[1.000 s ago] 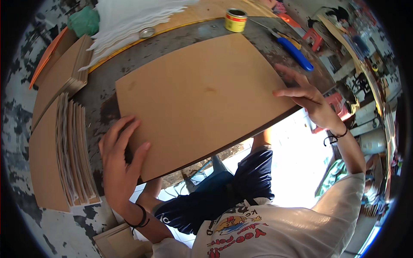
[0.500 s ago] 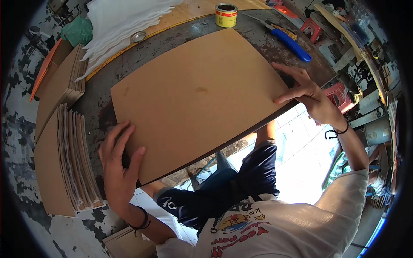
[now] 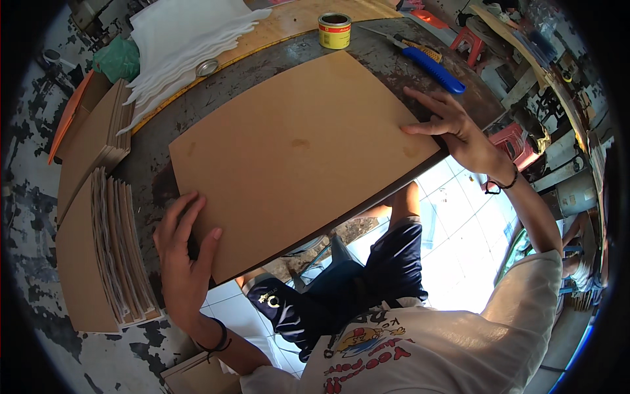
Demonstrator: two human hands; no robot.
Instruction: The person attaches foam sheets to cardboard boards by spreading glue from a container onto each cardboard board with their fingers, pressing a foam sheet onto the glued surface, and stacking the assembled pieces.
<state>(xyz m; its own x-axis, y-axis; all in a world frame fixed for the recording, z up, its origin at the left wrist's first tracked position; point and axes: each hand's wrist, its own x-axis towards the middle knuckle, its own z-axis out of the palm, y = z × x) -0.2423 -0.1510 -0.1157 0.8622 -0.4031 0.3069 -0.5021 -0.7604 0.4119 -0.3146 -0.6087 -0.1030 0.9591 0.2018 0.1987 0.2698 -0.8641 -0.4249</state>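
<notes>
several stacked boards (image 3: 79, 262) are leftmost. the left hand (image 3: 184, 262), fingers wide, touches the tan panel (image 3: 295, 171) on the dark table (image 3: 289, 56). beyond, an open yellow tin (image 3: 335, 39) looks dark inside, contents unclear. the right hand (image 3: 462, 134) spreads its fingers at the panel's right edge.

The left hand (image 3: 187, 256) touches the brown board (image 3: 289, 171) at eight o'clock; the right hand (image 3: 462, 131) lies over its two o'clock edge, contact hard to tell. A yellow can (image 3: 335, 38) stands toward twelve.
</notes>
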